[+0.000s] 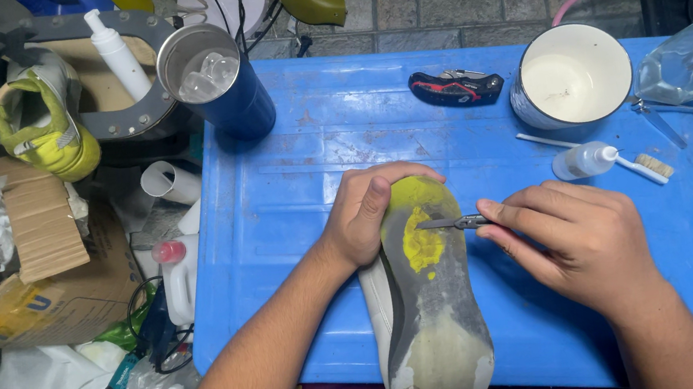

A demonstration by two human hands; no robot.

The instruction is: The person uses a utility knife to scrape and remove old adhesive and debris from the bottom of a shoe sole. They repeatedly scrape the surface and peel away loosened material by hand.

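Both forearms enter from the lower edge, bare, converging toward centre. Left hand (364, 215): palm down, fingers curled over in a firm grip, thumb pressed forward. Right hand (576, 243): knuckles up, fingers bunched in a pinch at the fingertips (492, 218), wrist angled inward.

The table (293, 193) is bright blue. The shoe sole (434, 317) is grey with a yellow patch. Near the table's far edge stand a dark blue cup (231, 94) and a white bowl (572, 76).
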